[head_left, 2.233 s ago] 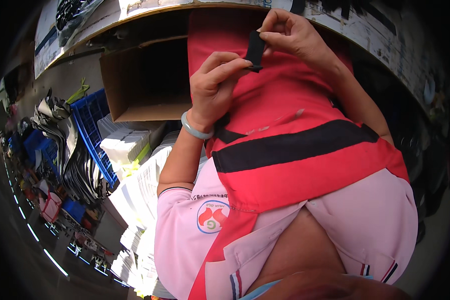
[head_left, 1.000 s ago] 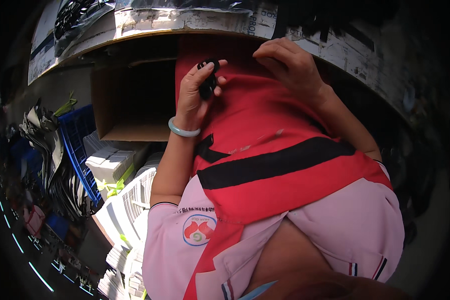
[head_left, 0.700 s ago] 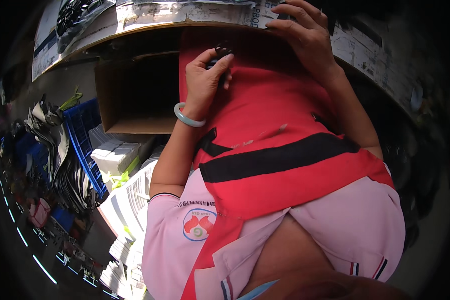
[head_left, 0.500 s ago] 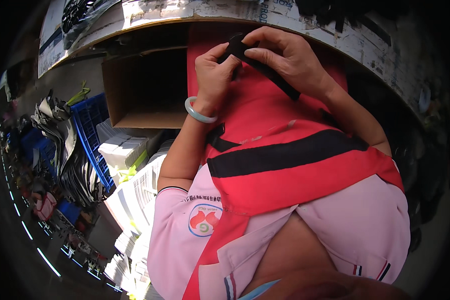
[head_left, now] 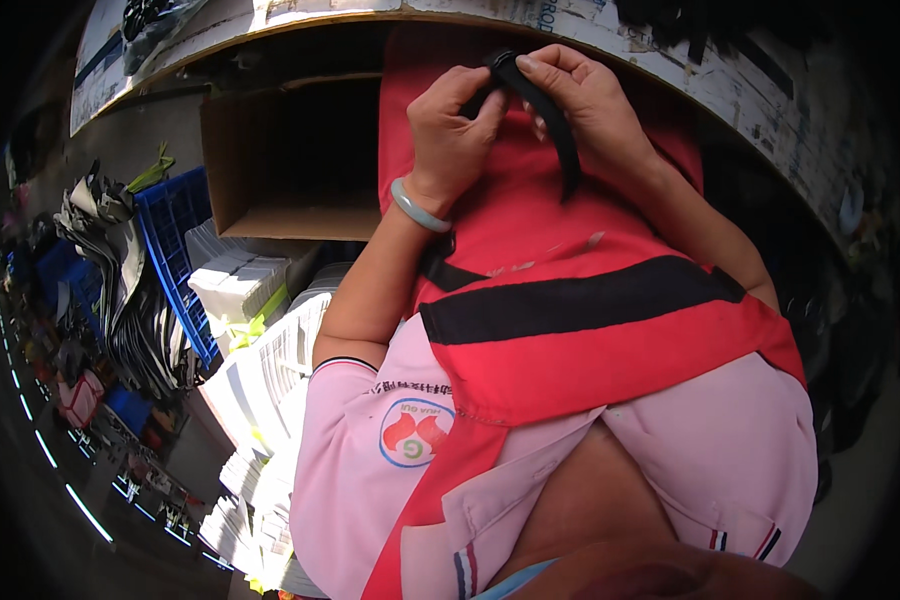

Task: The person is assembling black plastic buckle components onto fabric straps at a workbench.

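Note:
Between my two hands is a black strap (head_left: 554, 115), held above the lap of my red apron (head_left: 560, 215). My left hand (head_left: 452, 122), with a pale bangle (head_left: 420, 206) at its wrist, pinches one end between thumb and fingers. Close beside it, my right hand (head_left: 588, 100) grips the strap near a dark ribbed piece at its top that may be a buckle. From there the loose end hangs down in a curve over the apron. What lies inside my left fingers is mostly hidden.
Beyond my hands runs the edge of a worn, paper-covered worktable (head_left: 300, 14). An open cardboard box (head_left: 290, 222) sits under it on the left. Further left are a blue plastic crate (head_left: 175, 265), stacked white pieces (head_left: 238, 285) and a bundle of dark, layered strips (head_left: 120, 290).
Both hands have shifted slightly, my left one to the right. The strap has turned, so its free end now hangs down more steeply and curves.

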Tool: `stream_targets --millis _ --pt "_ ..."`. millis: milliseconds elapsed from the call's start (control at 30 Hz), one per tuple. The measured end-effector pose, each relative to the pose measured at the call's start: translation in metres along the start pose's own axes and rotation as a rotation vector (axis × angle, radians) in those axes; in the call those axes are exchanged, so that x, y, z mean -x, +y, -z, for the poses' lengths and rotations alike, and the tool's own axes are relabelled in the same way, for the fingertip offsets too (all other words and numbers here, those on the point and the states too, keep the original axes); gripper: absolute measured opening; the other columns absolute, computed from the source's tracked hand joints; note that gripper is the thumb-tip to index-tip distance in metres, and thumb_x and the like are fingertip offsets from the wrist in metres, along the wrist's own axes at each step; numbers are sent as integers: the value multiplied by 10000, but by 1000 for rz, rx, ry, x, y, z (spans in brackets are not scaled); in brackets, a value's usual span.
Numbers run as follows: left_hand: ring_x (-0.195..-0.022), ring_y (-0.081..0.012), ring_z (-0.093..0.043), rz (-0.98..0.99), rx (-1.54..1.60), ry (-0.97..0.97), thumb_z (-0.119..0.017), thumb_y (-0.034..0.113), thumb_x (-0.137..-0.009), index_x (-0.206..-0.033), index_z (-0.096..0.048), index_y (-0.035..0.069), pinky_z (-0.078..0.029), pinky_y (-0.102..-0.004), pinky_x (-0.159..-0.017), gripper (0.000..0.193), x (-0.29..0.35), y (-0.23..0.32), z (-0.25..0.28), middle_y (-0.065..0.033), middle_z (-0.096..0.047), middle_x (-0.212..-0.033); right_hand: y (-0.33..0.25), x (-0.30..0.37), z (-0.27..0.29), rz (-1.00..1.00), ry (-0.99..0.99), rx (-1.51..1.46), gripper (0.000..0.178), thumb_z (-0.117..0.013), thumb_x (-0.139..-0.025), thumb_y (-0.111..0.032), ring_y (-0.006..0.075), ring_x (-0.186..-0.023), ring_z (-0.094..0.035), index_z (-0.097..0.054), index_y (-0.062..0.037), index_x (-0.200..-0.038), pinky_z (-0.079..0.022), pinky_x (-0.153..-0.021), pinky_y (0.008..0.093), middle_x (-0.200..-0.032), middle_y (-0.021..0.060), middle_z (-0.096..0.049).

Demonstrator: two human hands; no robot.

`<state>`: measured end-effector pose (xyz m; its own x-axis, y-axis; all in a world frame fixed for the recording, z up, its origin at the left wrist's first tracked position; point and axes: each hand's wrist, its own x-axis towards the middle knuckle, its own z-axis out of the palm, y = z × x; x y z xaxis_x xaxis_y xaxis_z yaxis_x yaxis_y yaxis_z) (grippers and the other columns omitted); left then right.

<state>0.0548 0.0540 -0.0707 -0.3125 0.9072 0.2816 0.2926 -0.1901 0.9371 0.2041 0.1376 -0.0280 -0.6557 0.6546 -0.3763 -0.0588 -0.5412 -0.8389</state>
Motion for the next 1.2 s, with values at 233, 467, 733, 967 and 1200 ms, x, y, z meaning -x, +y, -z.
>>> stream_targets --millis 233,467,733,967,1200 --pt "-710 -130 -614 -44 -14 -108 -654 -68 -817 -1014 -671 -27 -477 -216 -597 202 2 -6 11 -60 -644 -848 -9 -5 11 -147 -72 94 317 -620 -938 -263 79 -651 -613 -599 2 -1110 -495 -598 179 -812 40 -655" --pt "-579 -112 -573 798 955 -67 -587 173 -947 -1090 -640 -15 -451 -212 -478 242 5 12 10 -66 -628 -774 -2 -5 13 22 -19 141 283 -636 -924 -188 57 -873 -614 -617 -14 -1147 -483 -797 184 -945 27 -665" --pt "-471 -101 -550 757 815 -25 -634 174 -927 -1019 -668 -29 -425 -194 -428 225 6 10 -1 -71 -634 -653 1 -7 22 429 -62 880 254 -585 -954 -171 95 -831 -648 -608 4 -1135 -526 -755 204 -872 46 -642" --pt "-478 -86 -576 569 533 35 -665 108 -896 -1004 -686 -55 -419 -184 -407 197 -7 18 4 -90 -664 -665 -28 7 0 304 59 436 134 -629 -910 -68 39 -557 -546 -656 -37 -1038 -418 -488 155 -760 1 -620" --pt "-562 -66 -605 444 431 42 -688 70 -869 -1016 -699 -22 -442 -174 -427 173 -1 20 -1 -62 -688 -771 -14 6 6 78 81 497 249 -644 -911 -124 51 -545 -558 -558 -12 -1116 -448 -492 172 -706 5 -599"
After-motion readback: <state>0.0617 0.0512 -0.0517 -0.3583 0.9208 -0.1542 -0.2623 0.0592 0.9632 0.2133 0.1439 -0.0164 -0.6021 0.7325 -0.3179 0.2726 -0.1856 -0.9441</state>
